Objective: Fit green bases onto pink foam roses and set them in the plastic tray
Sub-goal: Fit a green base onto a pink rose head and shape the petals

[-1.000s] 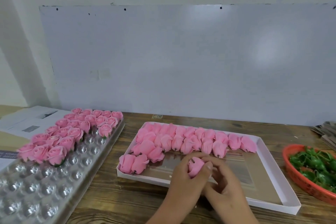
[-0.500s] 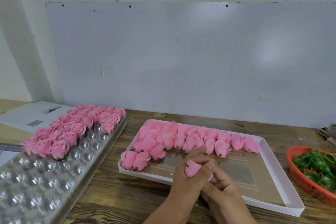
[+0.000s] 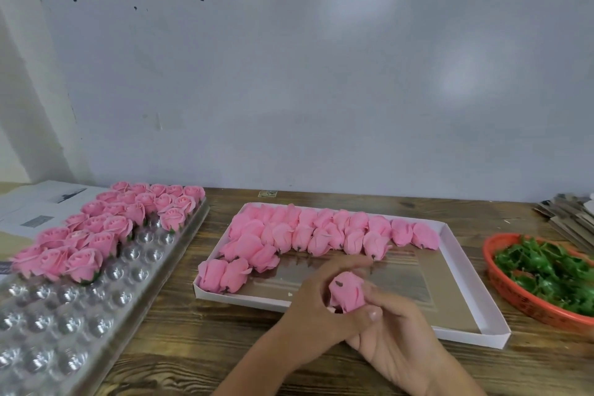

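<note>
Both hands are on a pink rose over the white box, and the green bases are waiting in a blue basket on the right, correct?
Not quite: the head view shows the basket holding the green bases is orange-red, not blue. The rest holds: the left hand and right hand both grip one pink rose over the white box, and the basket sits on the right.

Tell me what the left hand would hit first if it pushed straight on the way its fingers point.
The left hand points up and right, so beyond the rose it holds it would probably meet the white box's bare shiny floor first; depth is uncertain.
</note>
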